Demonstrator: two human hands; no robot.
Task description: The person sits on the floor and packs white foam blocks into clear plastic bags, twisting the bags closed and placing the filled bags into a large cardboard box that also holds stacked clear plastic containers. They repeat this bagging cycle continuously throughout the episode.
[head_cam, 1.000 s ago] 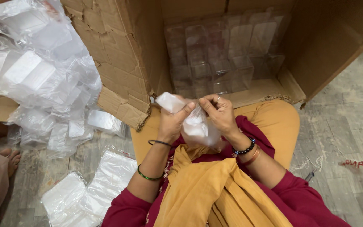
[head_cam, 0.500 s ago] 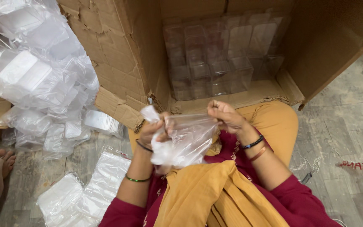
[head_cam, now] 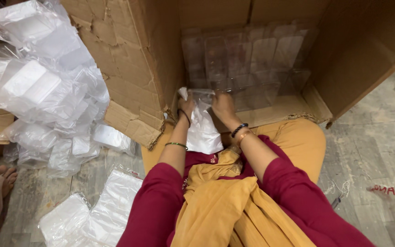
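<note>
One head-worn camera looks steeply down from close above the person's lap, facing forward into the open cardboard box far ahead, floor at both sides.

Soft, even indoor light, fairly bright; no hard shadows. Inside of cardboard box sits dimmer, esp. right wall. Glare on heap of plastic bags at left, whites near blown out. Slight motion blur on hands; wide-angle stretch twd edges.
</note>
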